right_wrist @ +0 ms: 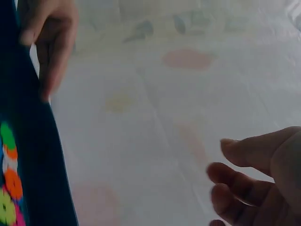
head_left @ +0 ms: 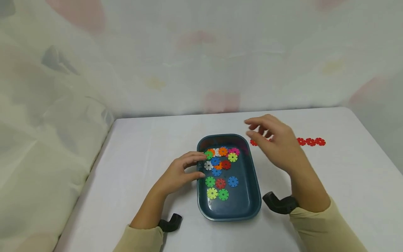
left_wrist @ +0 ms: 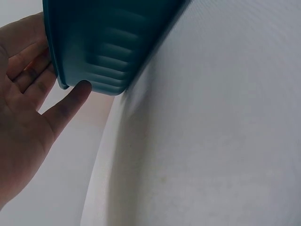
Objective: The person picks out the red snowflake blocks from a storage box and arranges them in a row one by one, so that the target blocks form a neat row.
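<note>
A dark teal tray stands on the table, holding several flower-shaped plastic discs in different colours, among them a green disc and a blue disc. At the tray's left rim my left hand rests with fingers and thumb extended. The left wrist view shows its thumb against the outer wall of the tray. My right hand hovers beyond the tray's right side, fingers loosely bent and holding nothing. Below and behind it runs a row of red discs, its middle hidden by that hand.
The tray and the red row lie on a white-covered table. A pale patterned cloth hangs behind the far edge, and more cloth borders the left side. Black wrist mounts sit on both wrists.
</note>
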Motion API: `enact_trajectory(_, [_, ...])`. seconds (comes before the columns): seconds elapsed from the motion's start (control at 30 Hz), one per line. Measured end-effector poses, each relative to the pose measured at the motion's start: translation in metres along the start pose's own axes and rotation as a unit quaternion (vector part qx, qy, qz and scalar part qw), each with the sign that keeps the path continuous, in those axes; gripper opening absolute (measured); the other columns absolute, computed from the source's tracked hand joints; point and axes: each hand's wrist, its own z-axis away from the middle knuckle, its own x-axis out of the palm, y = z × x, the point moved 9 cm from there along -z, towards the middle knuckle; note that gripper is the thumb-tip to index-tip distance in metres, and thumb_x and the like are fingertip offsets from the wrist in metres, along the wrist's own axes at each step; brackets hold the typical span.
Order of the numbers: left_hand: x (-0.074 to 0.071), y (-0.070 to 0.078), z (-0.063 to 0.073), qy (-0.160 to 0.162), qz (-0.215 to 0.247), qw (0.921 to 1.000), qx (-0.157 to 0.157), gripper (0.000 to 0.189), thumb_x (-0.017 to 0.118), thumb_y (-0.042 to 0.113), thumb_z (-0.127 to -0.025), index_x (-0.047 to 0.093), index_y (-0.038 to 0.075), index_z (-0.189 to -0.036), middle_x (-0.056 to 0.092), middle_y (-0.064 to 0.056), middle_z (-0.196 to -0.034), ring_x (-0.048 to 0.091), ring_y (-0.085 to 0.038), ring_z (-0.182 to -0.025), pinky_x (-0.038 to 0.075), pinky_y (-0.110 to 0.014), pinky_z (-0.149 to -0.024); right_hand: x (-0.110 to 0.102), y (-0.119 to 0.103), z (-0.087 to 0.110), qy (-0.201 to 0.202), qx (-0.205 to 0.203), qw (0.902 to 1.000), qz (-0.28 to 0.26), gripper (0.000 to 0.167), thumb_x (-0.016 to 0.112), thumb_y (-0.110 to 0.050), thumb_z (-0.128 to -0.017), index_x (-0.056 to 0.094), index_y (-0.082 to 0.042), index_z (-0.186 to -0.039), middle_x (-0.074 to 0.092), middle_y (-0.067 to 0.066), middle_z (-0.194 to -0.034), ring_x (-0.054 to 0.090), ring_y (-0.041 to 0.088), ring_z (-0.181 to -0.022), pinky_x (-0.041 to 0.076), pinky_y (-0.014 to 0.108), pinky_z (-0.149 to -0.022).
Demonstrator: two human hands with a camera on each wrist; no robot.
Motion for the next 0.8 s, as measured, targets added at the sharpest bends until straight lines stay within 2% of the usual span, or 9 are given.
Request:
enact_trajectory(0.1, [-0.001, 0.0, 0.0, 0.001, 0.003, 1.0, -0.002, 0.05, 0.08, 0.021, -0.083, 0.064, 0.012, -0.129, 0.058, 0.008, -0.133, 0.053, -0.012, -0.127, 0.046, -0.041, -0.109, 0.036, -0.015, -0.009, -0.098, 0.004, 0.9952, 0.002, 0.028, 0.07, -0.015, -0.092, 0.068, -0.013, -0.12, 0.067, -0.002, -0.098, 0.057, 0.012, -0.085, 0.053, 0.027, -0.071])
enact_trajectory(0.17, [0.0, 0.0, 0.0, 0.002, 0.007, 1.0, -0.003, 0.049, 0.079, 0.019, -0.083, 0.064, 0.012, -0.129, 0.058, 0.006, -0.133, 0.053, -0.013, -0.127, 0.046, -0.041, -0.109, 0.061, -0.016, -0.01, -0.171, 0.021, 0.9847, 0.028, 0.029, 0.07, -0.019, -0.092, 0.069, -0.014, -0.12, 0.068, -0.001, -0.1, 0.059, 0.014, -0.087, 0.056, 0.032, -0.074])
enact_trajectory(0.27, [0.001, 0.0, -0.001, 0.004, 0.006, 1.0, -0.007, 0.049, 0.079, 0.014, -0.082, 0.063, 0.012, -0.129, 0.059, 0.001, -0.135, 0.053, -0.013, -0.126, 0.048, -0.039, -0.107, 0.094, -0.009, -0.005, -0.261, 0.052, 0.9602, 0.084, 0.029, 0.07, -0.023, -0.092, 0.07, -0.015, -0.119, 0.07, 0.001, -0.102, 0.062, 0.017, -0.091, 0.059, 0.036, -0.079])
enact_trajectory(0.37, [0.003, 0.003, -0.003, 0.005, 0.001, 0.9999, -0.009, 0.05, 0.079, 0.009, -0.082, 0.063, 0.012, -0.129, 0.058, -0.006, -0.136, 0.053, -0.015, -0.127, 0.049, -0.039, -0.105, 0.116, 0.003, 0.002, -0.324, 0.078, 0.9345, 0.126, 0.028, 0.07, -0.023, -0.091, 0.071, -0.015, -0.118, 0.071, 0.003, -0.106, 0.063, 0.019, -0.093, 0.059, 0.04, -0.083])
enact_trajectory(0.47, [0.003, 0.007, -0.005, 0.007, -0.001, 0.9999, -0.012, 0.05, 0.078, 0.005, -0.082, 0.063, 0.01, -0.129, 0.058, -0.01, -0.136, 0.053, -0.019, -0.127, 0.049, -0.042, -0.105, 0.132, 0.013, 0.004, -0.368, 0.098, 0.9163, 0.125, 0.028, 0.071, -0.022, -0.09, 0.072, -0.014, -0.116, 0.072, 0.001, -0.103, 0.063, 0.016, -0.088, 0.058, 0.039, -0.083])
enact_trajectory(0.57, [0.002, 0.01, -0.005, 0.008, 0.001, 0.9999, -0.012, 0.05, 0.078, 0.003, -0.082, 0.062, 0.009, -0.129, 0.058, -0.012, -0.135, 0.053, -0.022, -0.127, 0.048, -0.046, -0.105, 0.143, 0.021, 0.004, -0.398, 0.108, 0.9033, 0.117, 0.028, 0.074, -0.021, -0.087, 0.074, -0.013, -0.114, 0.072, -0.001, -0.097, 0.063, 0.014, -0.082, 0.058, 0.038, -0.079])
enact_trajectory(0.67, [0.002, 0.008, -0.005, 0.009, 0.002, 0.9999, -0.01, 0.05, 0.077, 0.005, -0.082, 0.062, 0.01, -0.129, 0.058, -0.009, -0.135, 0.053, -0.021, -0.128, 0.048, -0.046, -0.106, 0.151, 0.027, 0.002, -0.407, 0.116, 0.8978, 0.122, 0.029, 0.077, -0.021, -0.085, 0.074, -0.012, -0.112, 0.073, 0.0, -0.096, 0.062, 0.015, -0.08, 0.058, 0.039, -0.077])
enact_trajectory(0.8, [0.003, 0.003, -0.005, 0.009, 0.001, 1.0, -0.002, 0.049, 0.078, 0.011, -0.083, 0.063, 0.016, -0.129, 0.059, 0.001, -0.134, 0.053, -0.015, -0.127, 0.049, -0.04, -0.105, 0.157, 0.04, 0.001, -0.395, 0.132, 0.8954, 0.157, 0.029, 0.08, -0.022, -0.081, 0.075, -0.015, -0.109, 0.072, 0.002, -0.102, 0.061, 0.018, -0.082, 0.056, 0.044, -0.08])
